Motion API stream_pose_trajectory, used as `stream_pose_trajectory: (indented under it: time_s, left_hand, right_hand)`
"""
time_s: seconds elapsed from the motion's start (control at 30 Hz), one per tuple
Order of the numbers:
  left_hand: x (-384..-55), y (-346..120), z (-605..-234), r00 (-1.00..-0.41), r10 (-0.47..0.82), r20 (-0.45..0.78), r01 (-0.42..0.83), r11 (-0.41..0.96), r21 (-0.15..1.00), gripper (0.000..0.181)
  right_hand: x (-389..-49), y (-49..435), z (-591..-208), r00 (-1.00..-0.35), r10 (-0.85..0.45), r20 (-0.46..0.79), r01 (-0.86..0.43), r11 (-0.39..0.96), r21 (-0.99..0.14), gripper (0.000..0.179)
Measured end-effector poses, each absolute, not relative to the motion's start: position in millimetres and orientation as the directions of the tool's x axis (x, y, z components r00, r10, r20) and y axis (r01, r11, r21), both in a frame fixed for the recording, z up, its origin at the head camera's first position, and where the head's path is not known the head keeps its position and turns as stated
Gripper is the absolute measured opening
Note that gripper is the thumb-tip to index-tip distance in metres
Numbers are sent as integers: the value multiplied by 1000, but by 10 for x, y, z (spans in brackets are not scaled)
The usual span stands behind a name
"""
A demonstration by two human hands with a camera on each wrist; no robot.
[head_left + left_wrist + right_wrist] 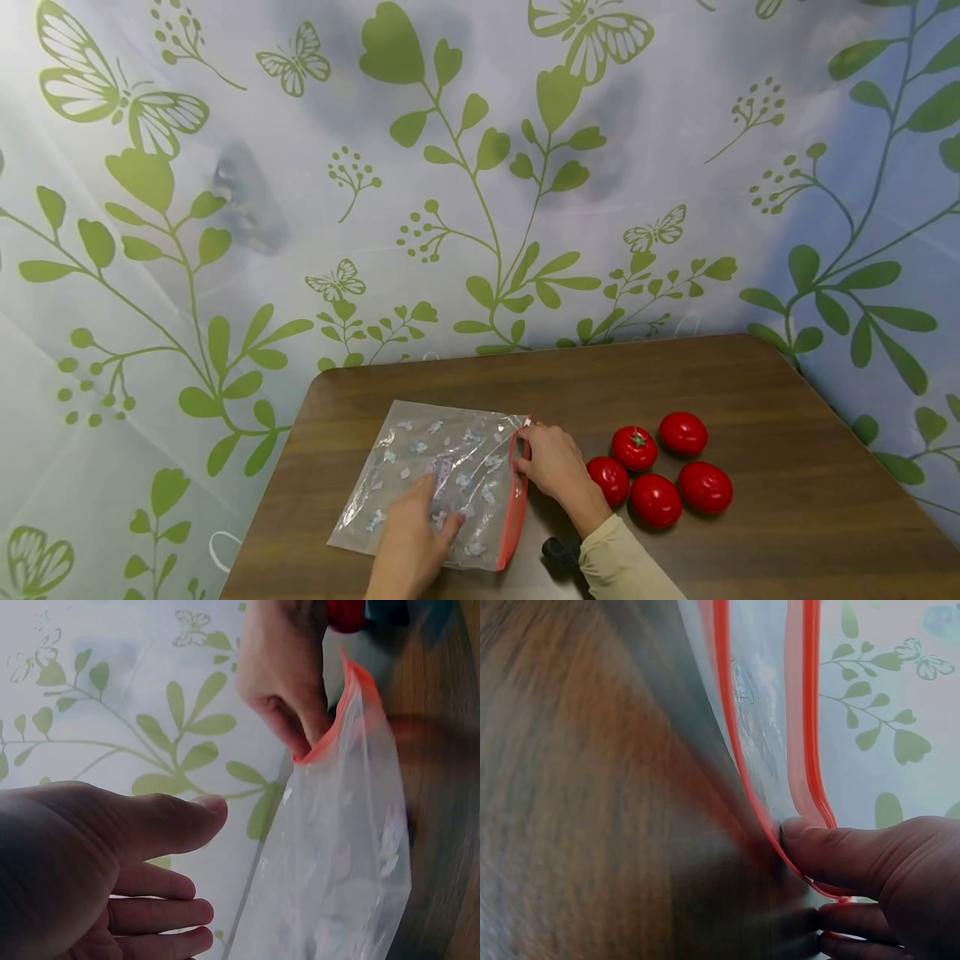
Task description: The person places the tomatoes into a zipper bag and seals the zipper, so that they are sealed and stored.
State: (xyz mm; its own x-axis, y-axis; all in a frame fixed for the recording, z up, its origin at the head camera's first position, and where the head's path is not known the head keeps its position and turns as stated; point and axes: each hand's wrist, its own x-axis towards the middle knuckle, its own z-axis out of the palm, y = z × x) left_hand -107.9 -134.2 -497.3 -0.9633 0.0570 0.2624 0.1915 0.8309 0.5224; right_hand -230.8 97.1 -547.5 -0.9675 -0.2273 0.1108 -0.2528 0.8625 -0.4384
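Note:
A clear zip bag point(405, 442) printed with small pastel figures lies on the table, its red-edged mouth point(513, 521) turned right. My right hand point(555, 462) pinches the mouth's far corner; in the right wrist view, the thumb point(832, 851) is at the red rim, with the two red strips standing apart. Over the bag's near half is my left hand point(412, 533), thumb spread from the fingers. The left wrist view shows that hand point(112, 862) apart from the bag, holding nothing. Several shiny red tomatoes point(656, 501) sit right of my right hand.
The brown wooden table point(787, 442) has rounded far corners. Behind it hangs a pale curtain point(660, 125) with green leaves and butterflies. A small black object point(558, 552) shows by my right wrist, and a white loop point(223, 550) hangs left of the table.

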Motion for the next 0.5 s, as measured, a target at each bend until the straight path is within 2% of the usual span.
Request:
stream_pose_trajectory:
  time_s: [0.2,0.37,0.5]
  left_hand:
    - [-1091,-1197,-5001,-963,125,238,238,809,538,66]
    - [-1098,-1068,-5047,-948,185,258,298,800,522,61]
    - [-1111,-945,-5075,-956,205,212,288,803,521,63]
  right_hand:
    - [-2312,973,-5471,-970,-221,98,-242,865,-439,36]
    - [-2318,964,-5467,-969,-230,93,-247,868,-432,35]
    - [-2315,961,-5457,-970,-227,88,-243,873,-423,36]
